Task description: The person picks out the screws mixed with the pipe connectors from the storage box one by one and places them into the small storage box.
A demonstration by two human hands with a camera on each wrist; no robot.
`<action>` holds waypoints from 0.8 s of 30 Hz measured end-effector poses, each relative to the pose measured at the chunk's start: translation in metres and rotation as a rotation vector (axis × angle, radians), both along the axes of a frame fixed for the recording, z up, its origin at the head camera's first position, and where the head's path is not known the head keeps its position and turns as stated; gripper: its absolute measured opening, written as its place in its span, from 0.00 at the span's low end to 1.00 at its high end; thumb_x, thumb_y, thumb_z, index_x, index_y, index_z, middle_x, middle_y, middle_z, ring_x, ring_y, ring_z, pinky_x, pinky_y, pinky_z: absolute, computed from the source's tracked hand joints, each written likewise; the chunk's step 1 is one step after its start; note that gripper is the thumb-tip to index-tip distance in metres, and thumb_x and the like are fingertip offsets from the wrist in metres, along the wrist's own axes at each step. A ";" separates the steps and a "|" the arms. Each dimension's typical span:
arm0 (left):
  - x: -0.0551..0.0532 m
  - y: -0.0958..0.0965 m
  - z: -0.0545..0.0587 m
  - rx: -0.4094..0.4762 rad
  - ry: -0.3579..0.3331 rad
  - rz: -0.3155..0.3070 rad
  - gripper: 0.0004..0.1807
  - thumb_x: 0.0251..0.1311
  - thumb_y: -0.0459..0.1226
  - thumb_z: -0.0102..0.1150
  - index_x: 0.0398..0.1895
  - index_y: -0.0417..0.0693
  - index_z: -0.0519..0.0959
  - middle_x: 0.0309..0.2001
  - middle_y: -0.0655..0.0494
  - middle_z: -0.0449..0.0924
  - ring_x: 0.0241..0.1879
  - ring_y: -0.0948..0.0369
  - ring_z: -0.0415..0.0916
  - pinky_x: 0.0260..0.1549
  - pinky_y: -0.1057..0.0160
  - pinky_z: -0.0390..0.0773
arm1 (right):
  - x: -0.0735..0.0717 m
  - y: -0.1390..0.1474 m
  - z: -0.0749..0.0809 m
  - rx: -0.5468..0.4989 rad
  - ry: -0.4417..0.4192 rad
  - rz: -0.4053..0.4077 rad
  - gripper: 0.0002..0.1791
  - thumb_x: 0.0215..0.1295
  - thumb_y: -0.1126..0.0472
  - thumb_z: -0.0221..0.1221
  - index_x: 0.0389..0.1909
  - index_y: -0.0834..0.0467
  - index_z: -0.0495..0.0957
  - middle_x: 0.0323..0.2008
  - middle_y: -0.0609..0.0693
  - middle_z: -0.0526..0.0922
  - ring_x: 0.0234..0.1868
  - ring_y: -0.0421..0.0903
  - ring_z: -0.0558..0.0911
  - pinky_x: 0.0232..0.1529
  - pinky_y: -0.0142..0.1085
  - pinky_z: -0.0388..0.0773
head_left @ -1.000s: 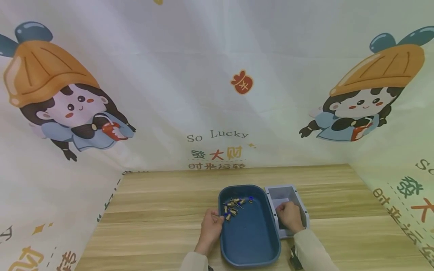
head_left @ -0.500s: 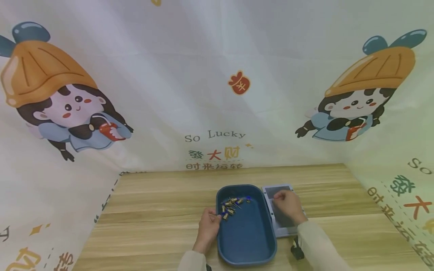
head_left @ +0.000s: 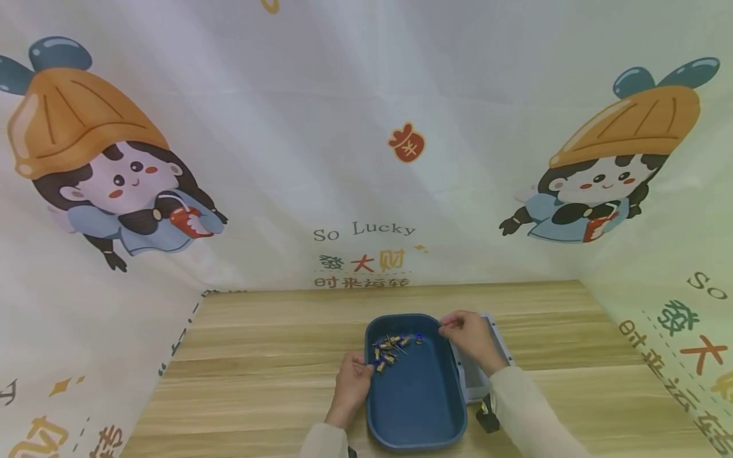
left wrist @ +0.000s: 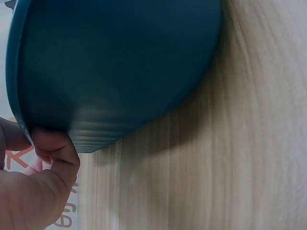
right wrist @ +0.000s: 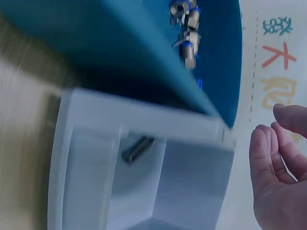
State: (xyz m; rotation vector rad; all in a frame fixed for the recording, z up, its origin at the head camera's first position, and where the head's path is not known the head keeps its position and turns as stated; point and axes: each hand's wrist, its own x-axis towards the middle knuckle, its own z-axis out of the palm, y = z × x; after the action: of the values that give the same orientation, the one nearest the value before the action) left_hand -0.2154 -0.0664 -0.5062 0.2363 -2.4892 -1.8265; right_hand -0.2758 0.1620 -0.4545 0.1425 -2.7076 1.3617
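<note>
My left hand (head_left: 352,385) pinches the left rim of a dark blue oval tub (head_left: 420,407). In the left wrist view, the thumb and curled fingers are on that rim. Small brass-coloured metal fittings (head_left: 385,357) with blue rings lie heaped at the tub's far left, and one blue-ringed piece (head_left: 419,338) lies apart to their right. My right hand (head_left: 471,336) is over the tub's far right rim and a grey bin (head_left: 476,393). The right wrist view has its thumb and fingers apart, with nothing visible between them. Inside the bin shows a dark cylindrical piece (right wrist: 138,149).
The bin stands against the tub's right side on a wood-grain table (head_left: 275,356). A printed cloth (head_left: 321,159) rises behind the table and along both sides. A black device (head_left: 488,416) is by the right sleeve's cuff.
My right hand has come up out of the grey bin and moved left to the tub's far right rim, its fingers loosening. The left hand keeps its grip on the tub.
</note>
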 end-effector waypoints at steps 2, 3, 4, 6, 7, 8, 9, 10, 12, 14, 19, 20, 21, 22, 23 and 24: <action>0.000 0.000 0.000 -0.003 0.003 0.002 0.08 0.61 0.29 0.51 0.41 0.35 0.66 0.26 0.51 0.70 0.26 0.59 0.67 0.26 0.63 0.68 | 0.000 -0.007 -0.001 -0.013 -0.005 -0.001 0.07 0.55 0.68 0.63 0.35 0.68 0.80 0.29 0.57 0.84 0.29 0.47 0.81 0.31 0.35 0.77; 0.000 0.000 0.000 -0.004 0.002 0.003 0.08 0.61 0.29 0.52 0.41 0.35 0.66 0.26 0.51 0.70 0.27 0.59 0.67 0.26 0.63 0.68 | 0.000 -0.010 -0.002 -0.015 -0.007 -0.001 0.07 0.55 0.68 0.63 0.35 0.68 0.80 0.29 0.56 0.84 0.29 0.46 0.81 0.31 0.35 0.77; 0.000 0.000 0.001 -0.004 0.002 0.004 0.08 0.61 0.29 0.52 0.41 0.35 0.66 0.26 0.51 0.70 0.27 0.59 0.67 0.26 0.63 0.68 | 0.000 -0.014 -0.003 -0.015 0.002 -0.001 0.07 0.55 0.69 0.63 0.35 0.68 0.80 0.29 0.56 0.84 0.29 0.47 0.81 0.31 0.36 0.77; 0.001 0.000 0.001 -0.009 0.003 0.008 0.08 0.60 0.29 0.52 0.41 0.35 0.67 0.26 0.51 0.70 0.27 0.59 0.68 0.27 0.63 0.68 | -0.001 -0.020 -0.006 -0.018 0.010 0.003 0.07 0.54 0.69 0.63 0.34 0.67 0.81 0.29 0.56 0.84 0.29 0.47 0.82 0.31 0.36 0.78; 0.001 0.000 0.001 -0.011 0.004 0.011 0.08 0.60 0.29 0.52 0.40 0.35 0.67 0.26 0.51 0.70 0.27 0.59 0.68 0.26 0.63 0.68 | -0.001 -0.023 -0.007 -0.021 0.011 0.008 0.07 0.54 0.69 0.64 0.34 0.67 0.81 0.29 0.55 0.84 0.29 0.47 0.82 0.31 0.37 0.78; 0.000 0.000 0.001 -0.013 0.004 0.014 0.08 0.60 0.29 0.52 0.40 0.35 0.67 0.26 0.51 0.70 0.27 0.59 0.68 0.26 0.63 0.68 | -0.002 -0.026 -0.008 -0.024 0.013 0.010 0.07 0.54 0.69 0.64 0.34 0.67 0.81 0.28 0.55 0.84 0.29 0.47 0.82 0.31 0.37 0.78; 0.000 0.000 0.001 -0.014 0.003 0.015 0.08 0.60 0.29 0.52 0.41 0.35 0.67 0.26 0.51 0.70 0.27 0.59 0.68 0.27 0.63 0.68 | -0.003 -0.029 -0.010 -0.027 0.015 0.015 0.07 0.53 0.69 0.64 0.34 0.67 0.81 0.28 0.55 0.84 0.29 0.47 0.82 0.31 0.37 0.78; 0.000 0.000 0.002 -0.017 0.005 0.016 0.08 0.60 0.29 0.52 0.41 0.35 0.67 0.26 0.51 0.70 0.27 0.59 0.68 0.26 0.63 0.68 | -0.004 -0.031 -0.011 -0.032 0.017 0.018 0.08 0.53 0.69 0.64 0.34 0.67 0.81 0.28 0.55 0.84 0.29 0.47 0.82 0.31 0.37 0.78; 0.000 -0.001 0.003 -0.014 0.004 0.011 0.09 0.61 0.29 0.52 0.41 0.35 0.67 0.26 0.50 0.71 0.27 0.59 0.68 0.27 0.63 0.68 | -0.005 -0.037 -0.012 -0.042 0.014 0.020 0.07 0.53 0.69 0.64 0.34 0.68 0.81 0.27 0.54 0.83 0.28 0.46 0.82 0.30 0.37 0.78; 0.000 -0.002 0.003 -0.005 0.001 0.002 0.09 0.61 0.29 0.52 0.41 0.35 0.67 0.27 0.50 0.71 0.27 0.59 0.68 0.27 0.63 0.68 | -0.006 -0.041 -0.014 -0.050 0.012 0.018 0.07 0.52 0.69 0.65 0.33 0.68 0.81 0.27 0.54 0.83 0.27 0.46 0.82 0.30 0.36 0.78; 0.000 -0.002 0.003 0.012 0.002 -0.001 0.08 0.61 0.29 0.52 0.41 0.35 0.66 0.26 0.51 0.70 0.27 0.59 0.67 0.27 0.63 0.67 | -0.005 -0.052 -0.020 -0.050 0.019 0.027 0.08 0.51 0.69 0.65 0.32 0.68 0.81 0.25 0.54 0.83 0.26 0.45 0.81 0.29 0.36 0.78; 0.000 -0.002 0.002 0.013 0.002 0.000 0.08 0.61 0.29 0.52 0.40 0.36 0.66 0.26 0.51 0.70 0.27 0.59 0.67 0.27 0.63 0.67 | -0.005 -0.054 -0.021 -0.052 0.022 0.029 0.08 0.51 0.69 0.65 0.32 0.68 0.81 0.25 0.54 0.83 0.26 0.45 0.81 0.29 0.36 0.78; 0.000 -0.002 0.002 0.013 0.001 0.002 0.08 0.61 0.29 0.52 0.40 0.36 0.66 0.26 0.51 0.70 0.27 0.59 0.67 0.27 0.63 0.68 | -0.004 -0.056 -0.023 -0.058 0.020 0.033 0.08 0.51 0.70 0.65 0.32 0.68 0.81 0.25 0.54 0.83 0.26 0.45 0.81 0.28 0.36 0.77; 0.001 -0.002 0.002 0.013 0.001 0.003 0.08 0.60 0.29 0.53 0.40 0.36 0.66 0.26 0.51 0.71 0.27 0.59 0.68 0.27 0.63 0.68 | -0.004 -0.058 -0.024 -0.066 0.020 0.036 0.08 0.51 0.70 0.65 0.32 0.69 0.81 0.25 0.54 0.83 0.25 0.45 0.81 0.28 0.36 0.78; 0.001 -0.002 0.002 0.013 -0.002 0.005 0.08 0.61 0.29 0.53 0.40 0.36 0.66 0.27 0.51 0.71 0.27 0.59 0.68 0.27 0.63 0.68 | -0.004 -0.060 -0.026 -0.077 0.015 0.038 0.08 0.51 0.70 0.65 0.32 0.69 0.81 0.25 0.54 0.83 0.25 0.45 0.81 0.28 0.36 0.78; 0.002 -0.002 0.002 0.012 -0.004 0.005 0.08 0.60 0.29 0.53 0.40 0.36 0.66 0.27 0.51 0.71 0.27 0.59 0.68 0.27 0.63 0.68 | -0.003 -0.061 -0.028 -0.085 0.009 0.038 0.08 0.51 0.70 0.65 0.33 0.69 0.81 0.25 0.54 0.83 0.25 0.45 0.81 0.28 0.36 0.77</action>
State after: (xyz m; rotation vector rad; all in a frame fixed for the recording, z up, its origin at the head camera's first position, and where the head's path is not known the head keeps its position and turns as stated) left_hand -0.2137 -0.0685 -0.5045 0.2461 -2.4784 -1.8418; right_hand -0.2792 0.1005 -0.4823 0.1931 -2.6480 1.4797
